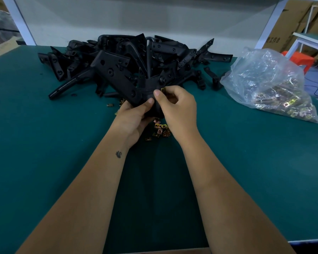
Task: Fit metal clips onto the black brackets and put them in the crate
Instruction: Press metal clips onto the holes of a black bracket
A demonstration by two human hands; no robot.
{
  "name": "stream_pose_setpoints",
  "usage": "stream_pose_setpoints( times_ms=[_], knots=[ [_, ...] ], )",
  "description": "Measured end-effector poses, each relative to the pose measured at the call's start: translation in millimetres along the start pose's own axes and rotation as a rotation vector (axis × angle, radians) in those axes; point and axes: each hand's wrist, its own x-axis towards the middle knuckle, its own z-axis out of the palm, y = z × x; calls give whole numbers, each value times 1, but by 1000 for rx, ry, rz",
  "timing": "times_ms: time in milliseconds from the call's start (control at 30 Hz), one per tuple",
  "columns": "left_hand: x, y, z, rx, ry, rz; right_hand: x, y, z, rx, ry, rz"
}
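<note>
Black bracket (117, 77) grasped by left hand (134, 116); right hand (174, 107) pinching clip (162, 89) onto it. Pile (136, 57) behind unfitted; crate unseen.

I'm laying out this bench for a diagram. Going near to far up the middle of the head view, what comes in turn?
loose metal clips → held black bracket → pile of black brackets → white back panel

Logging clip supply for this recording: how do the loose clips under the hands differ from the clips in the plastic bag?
The loose clips lie bare in a small scatter on the green table, beneath the hands; the bagged clips sit inside a clear plastic bag at the right. The bagged heap looks larger. Both are small brass-coloured metal pieces.
</note>
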Motion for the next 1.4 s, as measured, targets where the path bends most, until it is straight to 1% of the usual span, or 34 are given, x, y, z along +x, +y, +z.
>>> stream_pose_setpoints(
  times_ms=[100,167,267,333,400,467,600,667,700,833,900,967,1067,1100,1133,1233,1267,1400],
  knots=[
    [2,1,-1,-80,62,-8,5,4,-8,49,-23,74],
    [3,2,-2,-129,141,15,13,10,-19,20,49,160],
    [6,7,-8,-244,282,74,21,22,-37,-157,184,240],
    [8,10,-15,-333,341,83,23,27,-44,-274,190,269],
    [8,12,-20,-387,356,76,24,30,-44,-356,146,252],
    [8,12,-22,-388,340,71,23,31,-40,-429,39,179],
    [8,11,-20,-353,262,60,15,30,-28,-600,-258,34],
    [8,10,-19,-344,227,43,15,31,-26,-752,-324,-16],
    [8,10,-18,-331,217,33,16,31,-25,-785,-318,-21],
    [7,9,-16,-288,189,6,17,32,-28,-748,-185,17],
    [7,9,-16,-264,179,-4,17,32,-28,-749,-159,7],
    [6,9,-14,-250,169,-7,17,32,-26,-755,-215,-11],
    [4,9,-13,-252,153,-15,15,35,-22,-850,-369,-24],
    [4,9,-13,-250,147,-19,15,36,-21,-877,-392,-27],
    [4,9,-13,-244,141,-21,15,36,-21,-885,-388,-35],
    [4,9,-13,-232,133,-30,15,35,-22,-859,-282,-65],
    [4,9,-13,-232,132,-31,15,34,-22,-862,-271,-68],
    [4,10,-12,-237,118,-30,13,35,-19,-903,-320,-89]
  ],
)
